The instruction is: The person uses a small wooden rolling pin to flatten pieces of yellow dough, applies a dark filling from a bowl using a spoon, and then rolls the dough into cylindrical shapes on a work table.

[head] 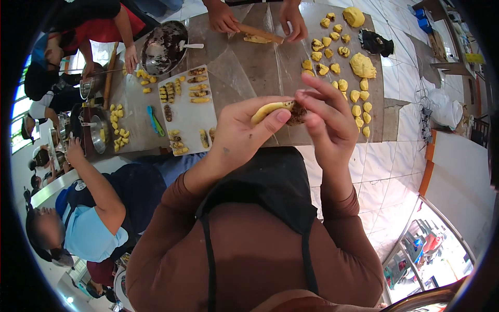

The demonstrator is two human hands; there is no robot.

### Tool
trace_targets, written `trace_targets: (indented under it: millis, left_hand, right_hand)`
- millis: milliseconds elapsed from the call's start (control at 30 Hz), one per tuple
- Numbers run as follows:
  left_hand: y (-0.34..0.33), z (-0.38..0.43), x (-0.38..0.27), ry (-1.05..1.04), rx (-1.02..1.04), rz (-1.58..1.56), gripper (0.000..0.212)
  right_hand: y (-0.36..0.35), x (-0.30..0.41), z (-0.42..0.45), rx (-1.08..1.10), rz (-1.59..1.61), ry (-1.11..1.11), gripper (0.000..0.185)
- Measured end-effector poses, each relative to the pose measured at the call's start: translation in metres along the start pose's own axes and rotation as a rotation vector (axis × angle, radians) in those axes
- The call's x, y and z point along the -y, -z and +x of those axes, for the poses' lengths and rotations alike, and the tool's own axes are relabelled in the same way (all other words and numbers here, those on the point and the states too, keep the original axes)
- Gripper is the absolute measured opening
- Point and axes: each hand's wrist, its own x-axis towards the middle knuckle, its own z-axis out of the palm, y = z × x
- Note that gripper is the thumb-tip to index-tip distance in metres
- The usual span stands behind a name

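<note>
My left hand [249,126] holds a piece of yellow dough [269,111] between thumb and fingers, above the table's near edge. Dark brown filling [297,114] shows at the dough's right end, where the fingertips of my right hand [329,117] press on it. Below and left of my left hand lies a white tray [191,117] with filled dough rolls, some with dark stripes. Several yellow dough lumps [355,96] stand in rows on the table to the right, with larger dough balls [362,65] behind them.
Across the plastic-covered table [241,78], a co-worker's hands hold a wooden rolling pin [259,33] over dough. A metal bowl with dark residue [163,48] stands back left. Blue and green utensils [156,121] lie left of the tray. Other people work at the left; a dark cloth [376,43] lies at the right.
</note>
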Motion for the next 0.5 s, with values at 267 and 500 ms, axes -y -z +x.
trace_targets:
  millis: [267,500]
  left_hand:
    - [0.003,-0.007,-0.016,0.041,0.076,-0.04,0.034]
    - [0.005,-0.007,-0.011,-0.045,0.064,-0.085,0.042]
  right_hand:
    - [-0.001,0.004,0.005,0.094,0.031,-0.052,0.031]
    - [-0.011,0.018,0.012,0.063,0.323,-0.312,0.031]
